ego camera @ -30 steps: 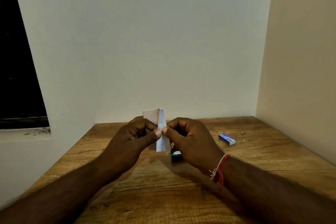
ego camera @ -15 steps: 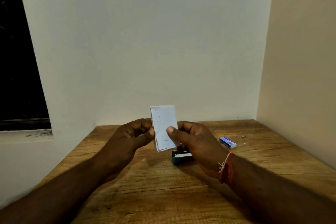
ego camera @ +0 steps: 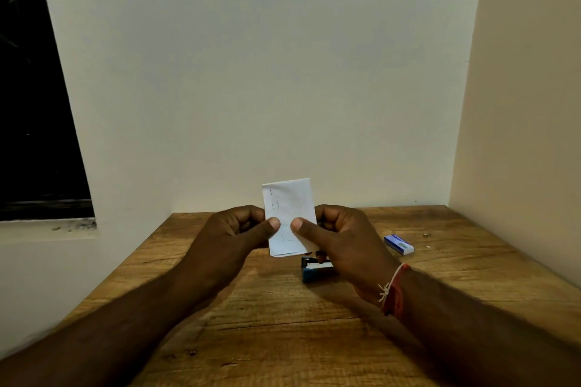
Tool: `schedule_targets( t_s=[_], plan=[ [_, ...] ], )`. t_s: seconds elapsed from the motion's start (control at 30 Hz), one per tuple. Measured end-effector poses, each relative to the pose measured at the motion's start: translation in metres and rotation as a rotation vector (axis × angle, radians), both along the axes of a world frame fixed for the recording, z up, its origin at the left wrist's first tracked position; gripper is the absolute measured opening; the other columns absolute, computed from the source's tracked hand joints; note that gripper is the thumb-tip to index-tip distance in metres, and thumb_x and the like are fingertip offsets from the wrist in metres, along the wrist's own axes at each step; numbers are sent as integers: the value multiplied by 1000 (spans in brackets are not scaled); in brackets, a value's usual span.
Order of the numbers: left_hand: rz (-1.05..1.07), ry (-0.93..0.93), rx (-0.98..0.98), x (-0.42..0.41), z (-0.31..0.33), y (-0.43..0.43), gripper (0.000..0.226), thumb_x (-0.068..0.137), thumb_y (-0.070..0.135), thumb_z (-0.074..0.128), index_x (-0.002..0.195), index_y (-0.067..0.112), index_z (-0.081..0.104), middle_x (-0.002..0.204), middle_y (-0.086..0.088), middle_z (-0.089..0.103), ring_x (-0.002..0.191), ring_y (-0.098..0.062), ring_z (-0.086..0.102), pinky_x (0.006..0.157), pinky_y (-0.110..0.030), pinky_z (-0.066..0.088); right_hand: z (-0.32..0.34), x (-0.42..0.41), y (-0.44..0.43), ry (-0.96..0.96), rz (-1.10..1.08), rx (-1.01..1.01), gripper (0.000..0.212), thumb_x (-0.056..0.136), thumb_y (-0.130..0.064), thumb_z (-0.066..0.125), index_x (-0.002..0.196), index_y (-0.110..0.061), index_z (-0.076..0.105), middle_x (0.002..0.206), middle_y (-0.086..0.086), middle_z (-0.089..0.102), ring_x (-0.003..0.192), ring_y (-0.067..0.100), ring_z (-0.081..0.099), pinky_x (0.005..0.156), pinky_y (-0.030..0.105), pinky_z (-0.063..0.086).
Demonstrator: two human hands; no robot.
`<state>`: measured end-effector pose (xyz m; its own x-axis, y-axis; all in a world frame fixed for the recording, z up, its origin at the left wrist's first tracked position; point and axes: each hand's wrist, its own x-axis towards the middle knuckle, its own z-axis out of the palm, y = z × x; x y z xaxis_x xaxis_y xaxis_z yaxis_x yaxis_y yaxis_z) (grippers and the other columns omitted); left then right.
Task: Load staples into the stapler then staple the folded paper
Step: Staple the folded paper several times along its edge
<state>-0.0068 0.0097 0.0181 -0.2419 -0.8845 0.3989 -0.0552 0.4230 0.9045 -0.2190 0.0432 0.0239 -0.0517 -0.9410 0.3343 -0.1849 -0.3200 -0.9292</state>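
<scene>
Folded white paper stands upright, lifted clear of the brown wooden table and held between both hands near the middle of the view. At far left a dark window opening breaks the pale wall. Next comes the left hand, fingers curled behind the sheet and thumb pressed on its front near the left edge, pinching it. A few small dark marks run down the paper's left margin; whether they are staples or print I cannot tell. The right hand, with a red and white thread band at its wrist, pinches the paper's lower right side in the same way. Just below that hand a small blue and white stapler lies on the table, partly hidden by it. Further right, well apart, lies a small blue and white staple box.

The step seems to be squaring the folded layers before stapling. To do it well, both thumbs should stay firm so the layers do not slide. Once the edges sit flush, one hand should take the paper alone, away from the stapling spot, freeing the other for the stapler. Whether the stapler is loaded cannot be seen, so that wants checking first.
</scene>
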Motion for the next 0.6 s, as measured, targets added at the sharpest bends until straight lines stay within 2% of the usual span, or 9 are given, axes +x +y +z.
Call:
schedule_targets(
  t_s=[0.1, 0.2, 0.27, 0.4, 0.5, 0.6],
  plan=[
    [-20, 15, 36, 0, 0, 0, 24, 108, 20, 66, 104, 0, 78, 106, -7, 88, 102, -21, 85, 91, -32, 63, 0, -1, 0, 6, 0, 1, 15, 99, -29, 79, 107, -17, 83, 96, 3, 87, 77, 9, 79, 59, 21, 56],
    [-34, 76, 82, -1, 0, 2, 35, 115, 29, 52, 117, 12, 83, 110, -9, 88, 105, -27, 84, 98, -41, 63, 1, -1, 0, -2, -4, 11, 17, 100, -28, 79, 109, -15, 83, 95, 4, 87, 75, 7, 78, 59, 20, 55],
    [-45, 99, 83, -1, 1, 4, 40, 114, 36, 50, 120, 15, 83, 109, -11, 87, 103, -28, 84, 95, -39, 66, 1, -2, 0, -5, 0, 15, 17, 100, -27, 79, 108, -13, 83, 94, 5, 87, 72, 5, 76, 57, 19, 54],
    [-4, 116, 21, -2, 1, 3, 33, 100, 31, 71, 109, -1, 76, 104, -10, 87, 100, -25, 85, 85, -32, 70, 2, -1, 3, 31, 19, 16, 14, 99, -27, 80, 106, -15, 83, 88, 0, 86, 69, 5, 77, 56, 19, 54],
    [65, 122, -16, 0, 2, 2, 35, 108, 31, 65, 100, -2, 72, 100, -8, 86, 97, -22, 84, 87, -33, 67, 3, 1, 5, 32, 59, 42, 15, 99, -24, 80, 109, -14, 83, 84, -3, 85, 67, 4, 77, 56, 13, 54],
    [134, 134, -51, 3, 5, 1, 34, 112, 32, 59, 97, 7, 76, 98, -7, 85, 92, -20, 84, 85, -31, 66, 3, 1, 6, 42, 78, 48, 14, 99, -23, 80, 109, -14, 83, 85, -2, 85, 67, 2, 77, 55, 12, 53]
  ],
)
